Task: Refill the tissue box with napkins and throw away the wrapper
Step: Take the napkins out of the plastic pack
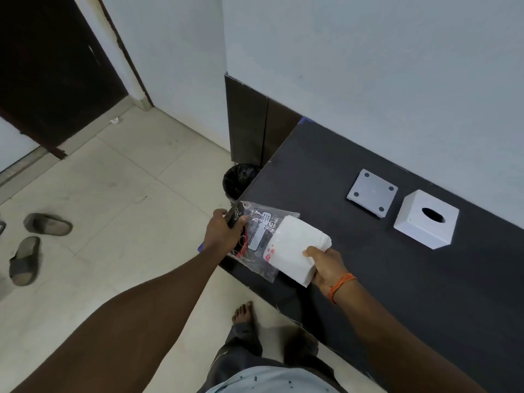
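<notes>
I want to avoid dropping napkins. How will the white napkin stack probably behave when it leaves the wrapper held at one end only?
The napkin stack is loose sheets, so it will probably sag and fan out beyond the right hand. It looks light. The clear plastic wrapper in the left hand seems limp and likely slippery.

One tissue box (426,222), one base plate (372,193), one wrapper (256,239), one napkin stack (295,249), two slippers (47,224)

Head view, angled down, near table (397,279) corner
</notes>
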